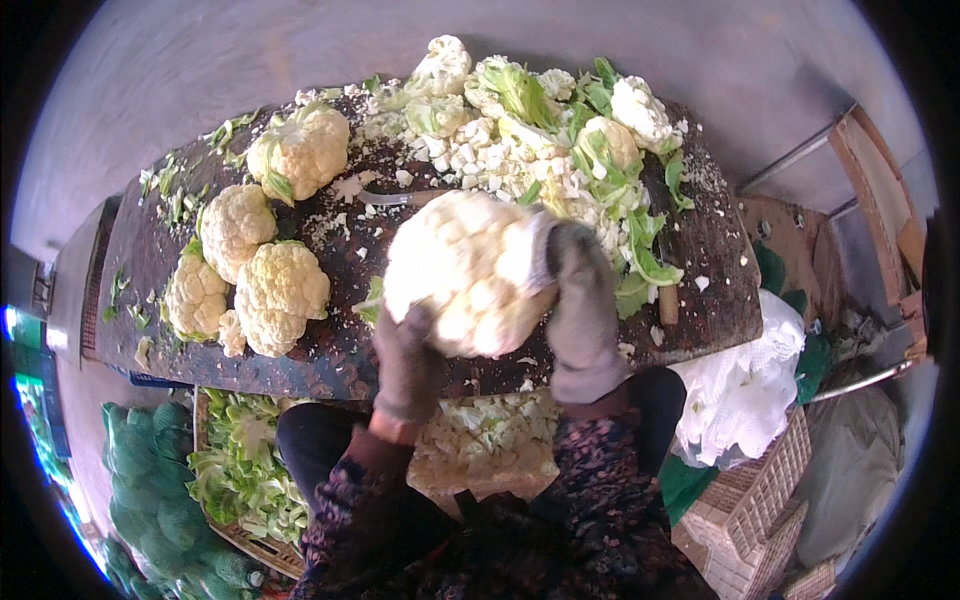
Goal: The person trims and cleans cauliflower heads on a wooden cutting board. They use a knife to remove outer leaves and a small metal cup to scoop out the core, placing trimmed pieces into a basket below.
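Observation:
A large cauliflower head [465, 270] is held between my two gloved hands above the near part of a dark, worn tabletop [337, 367]. My left hand [409, 360] supports its lower left side, while my right hand [581, 307] grips its right side, slightly blurred. Beyond the cauliflower lies a curved knife [405, 198], its handle partly hidden behind the head. Several cauliflower heads [281, 296] rest on the left of the table. Cut white pieces [480, 161], leaves and more heads are heaped at the far middle and right. Another wooden handle [668, 306] shows near the right edge.
Below the table's near edge are a basket of leaves [202, 450] and a container of cauliflower pieces [480, 480] between my knees. Green net sacks [154, 480] stand at the lower left. White netting [739, 382] and plastic crates [750, 495] are at the right.

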`<state>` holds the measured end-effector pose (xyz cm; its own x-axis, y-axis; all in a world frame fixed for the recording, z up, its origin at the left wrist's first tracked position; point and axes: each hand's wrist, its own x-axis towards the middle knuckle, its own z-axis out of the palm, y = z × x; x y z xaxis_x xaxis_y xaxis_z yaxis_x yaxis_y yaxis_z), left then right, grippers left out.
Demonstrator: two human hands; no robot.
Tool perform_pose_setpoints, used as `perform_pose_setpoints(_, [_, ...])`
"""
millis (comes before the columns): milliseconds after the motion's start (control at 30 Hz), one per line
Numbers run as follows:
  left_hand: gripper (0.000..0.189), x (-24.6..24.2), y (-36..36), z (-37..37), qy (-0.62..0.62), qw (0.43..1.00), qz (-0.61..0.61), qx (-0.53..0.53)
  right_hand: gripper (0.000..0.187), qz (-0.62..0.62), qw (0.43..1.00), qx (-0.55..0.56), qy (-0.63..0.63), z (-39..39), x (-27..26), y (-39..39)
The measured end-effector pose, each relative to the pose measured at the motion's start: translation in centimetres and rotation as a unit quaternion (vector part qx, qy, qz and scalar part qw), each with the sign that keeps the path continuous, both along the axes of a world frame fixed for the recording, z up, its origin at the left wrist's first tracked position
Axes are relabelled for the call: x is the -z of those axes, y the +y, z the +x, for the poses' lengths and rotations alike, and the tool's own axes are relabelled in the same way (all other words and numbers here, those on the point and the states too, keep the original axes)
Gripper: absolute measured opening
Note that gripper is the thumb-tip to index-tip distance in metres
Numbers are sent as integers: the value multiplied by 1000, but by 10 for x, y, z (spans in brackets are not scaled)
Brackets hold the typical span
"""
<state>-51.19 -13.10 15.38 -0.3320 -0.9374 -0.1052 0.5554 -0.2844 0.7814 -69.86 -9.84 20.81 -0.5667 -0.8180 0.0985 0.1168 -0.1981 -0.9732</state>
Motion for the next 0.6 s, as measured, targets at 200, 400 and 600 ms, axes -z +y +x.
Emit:
perform_pose_setpoints(200, [58, 20, -43, -110, -191, 963, -22, 189, 48, 87, 970, 148, 171, -105, 2, -19])
perform_pose_setpoints(400, [51, -4, -25, -67, -392, 829, -397, -40, 70, 188, 898, 247, 312, -148, 43, -41])
perform_pose_setpoints(600, [35, -16, -28, 125, -415, 743, -235, -470, 64, 72, 935, 257, 232, -58, 7, -35])
